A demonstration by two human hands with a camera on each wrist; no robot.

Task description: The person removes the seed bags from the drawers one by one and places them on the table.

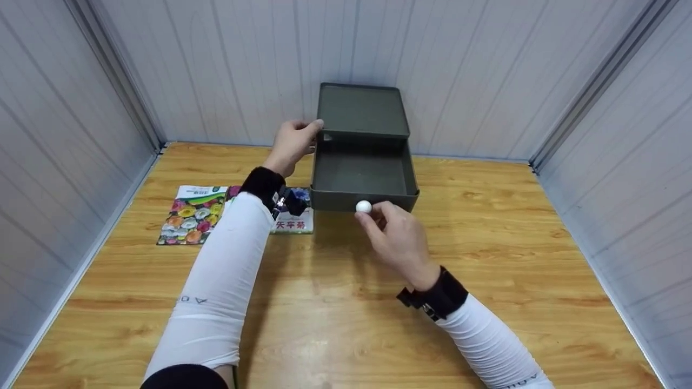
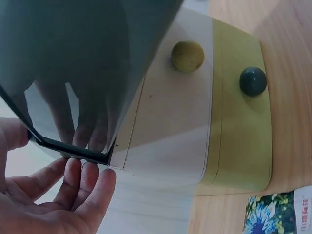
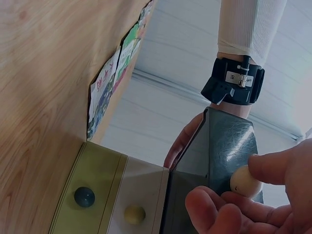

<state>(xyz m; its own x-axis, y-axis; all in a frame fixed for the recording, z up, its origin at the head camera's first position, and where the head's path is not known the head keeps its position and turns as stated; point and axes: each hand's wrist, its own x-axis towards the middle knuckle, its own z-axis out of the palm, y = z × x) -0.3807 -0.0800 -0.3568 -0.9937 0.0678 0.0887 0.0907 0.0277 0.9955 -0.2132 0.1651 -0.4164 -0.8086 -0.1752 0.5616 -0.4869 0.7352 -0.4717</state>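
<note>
A small stacked drawer cabinet stands near the back wall, its dark green top nearest the head camera. The uppermost dark green drawer is pulled out toward me, with a bare interior. My right hand pinches that drawer's round white knob between thumb and fingers. At the cabinet's left side, my left hand grips the top casing, thumb on its upper edge and fingers against the side. Below, in the left wrist view, are a white drawer with a yellow knob and a yellow-green drawer with a dark knob.
Flower-printed packets lie on the wooden table left of the cabinet: one with many coloured blooms, another with red lettering partly behind my left wrist. Pale panel walls enclose the table at the back and both sides.
</note>
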